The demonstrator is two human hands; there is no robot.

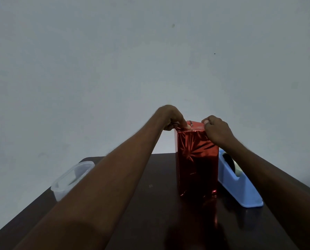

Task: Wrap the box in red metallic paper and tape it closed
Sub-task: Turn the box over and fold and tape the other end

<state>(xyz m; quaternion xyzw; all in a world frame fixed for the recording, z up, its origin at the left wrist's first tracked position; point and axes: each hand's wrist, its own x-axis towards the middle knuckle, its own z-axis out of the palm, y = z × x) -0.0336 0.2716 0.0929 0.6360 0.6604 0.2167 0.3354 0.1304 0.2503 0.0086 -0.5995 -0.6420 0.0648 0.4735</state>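
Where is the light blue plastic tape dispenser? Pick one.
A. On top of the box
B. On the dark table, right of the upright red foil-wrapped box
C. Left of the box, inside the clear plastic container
B: the light blue plastic tape dispenser sits on the dark table just right of the upright red foil-wrapped box.

Your view is dim and flat, with soft light and no hard shadows on the wall point(150, 51), which reads an even grey-blue. Below your fingers point(185, 126) the paper point(197, 159) catches streaky glare, brightest just under your fingertips, and throws a faint red reflection on the dark table point(159, 204) at its foot. The forearms nearest you fall into murky shade and look soft. Wide-angle stretch bends the table edges outward at the lower corners.
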